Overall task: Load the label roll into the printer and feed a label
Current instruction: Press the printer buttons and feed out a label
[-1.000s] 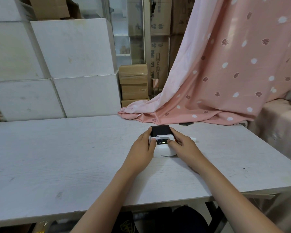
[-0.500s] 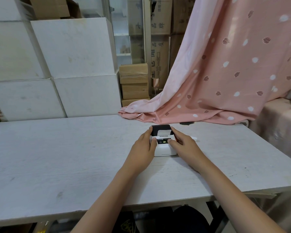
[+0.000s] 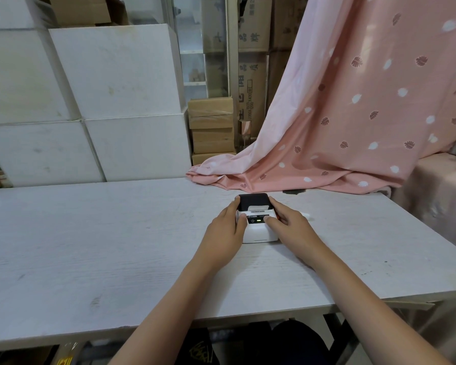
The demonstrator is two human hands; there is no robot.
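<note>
A small white label printer (image 3: 258, 231) with a black lid (image 3: 253, 199) stands on the white table (image 3: 116, 246), right of centre. A green light glows on its front panel. A white label (image 3: 258, 208) pokes out of the slot below the lid. My left hand (image 3: 225, 233) grips the printer's left side, thumb on the front panel's left edge. My right hand (image 3: 291, 229) holds the right side, with its thumb pressed on the panel beside the light. The label roll is hidden inside.
A pink patterned curtain (image 3: 353, 127) drapes onto the table's far edge just behind the printer. White boxes (image 3: 111, 101) and cardboard cartons (image 3: 212, 127) stack behind the table. A small dark object (image 3: 294, 192) lies by the curtain hem.
A white label has come out of the slot under the black lid. Both hands stay on the printer in the same grip.
</note>
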